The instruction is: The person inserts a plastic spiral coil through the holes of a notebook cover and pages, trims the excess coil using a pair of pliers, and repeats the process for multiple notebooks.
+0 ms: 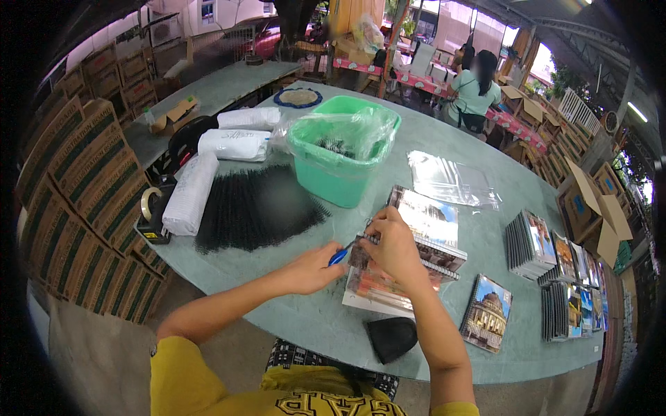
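Observation:
My left hand (316,269) is closed around a blue-handled hand tool (338,256); its working end is too small to make out. Close by, the fingers of my right hand (393,239) pinch the corner of a spiral-bound notebook (370,276), near the end of its black coil. Beneath and behind lie further spiral-bound notebooks (429,220) with shiny picture covers, their coils toward me. A black rounded pad or pouch (391,339) rests below my right wrist. To the right of that forearm, a single notebook (488,313) with a domed building on its cover lies flat.
Black plastic coils (257,208) spread beside white wrapped rolls (191,196) and a tape dispenser (155,213). A green bin (333,182) lined with clear plastic stands behind. Clear sleeves (451,182) and notebook stacks (531,244) lie right. Cartons (83,187) rise left; people sit beyond.

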`<state>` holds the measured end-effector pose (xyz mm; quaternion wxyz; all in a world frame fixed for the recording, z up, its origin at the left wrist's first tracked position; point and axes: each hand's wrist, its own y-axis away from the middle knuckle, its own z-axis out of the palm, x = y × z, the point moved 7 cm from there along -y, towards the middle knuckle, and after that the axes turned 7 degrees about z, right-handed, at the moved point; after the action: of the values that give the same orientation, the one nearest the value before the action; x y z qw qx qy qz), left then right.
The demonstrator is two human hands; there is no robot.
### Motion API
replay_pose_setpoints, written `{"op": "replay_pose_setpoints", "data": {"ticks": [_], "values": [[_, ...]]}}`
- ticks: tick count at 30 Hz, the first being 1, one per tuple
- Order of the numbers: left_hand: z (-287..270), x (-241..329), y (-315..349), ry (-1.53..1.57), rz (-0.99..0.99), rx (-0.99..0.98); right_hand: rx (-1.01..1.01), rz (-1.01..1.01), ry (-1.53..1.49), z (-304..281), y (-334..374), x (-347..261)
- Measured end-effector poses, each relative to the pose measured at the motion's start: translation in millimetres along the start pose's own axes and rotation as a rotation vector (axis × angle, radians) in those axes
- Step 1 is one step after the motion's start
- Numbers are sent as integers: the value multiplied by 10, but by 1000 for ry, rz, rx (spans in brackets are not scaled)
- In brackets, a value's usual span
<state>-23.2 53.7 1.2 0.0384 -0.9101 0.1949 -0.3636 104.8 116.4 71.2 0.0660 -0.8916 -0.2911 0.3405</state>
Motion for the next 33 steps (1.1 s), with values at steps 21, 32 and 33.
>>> {"op": "replay_pose_setpoints", "data": {"ticks": [21, 32, 33], "values": [[91, -679, 367, -464, 23, 175, 556, -44, -10, -1164, 1358, 722], [-1079, -2588, 1268, -792, -656, 484, 518, 1042, -119, -1803, 3612, 3455], [-1166, -2705, 1404, -780, -654, 457, 606, 1019, -106, -1708, 3585, 3498]]}}
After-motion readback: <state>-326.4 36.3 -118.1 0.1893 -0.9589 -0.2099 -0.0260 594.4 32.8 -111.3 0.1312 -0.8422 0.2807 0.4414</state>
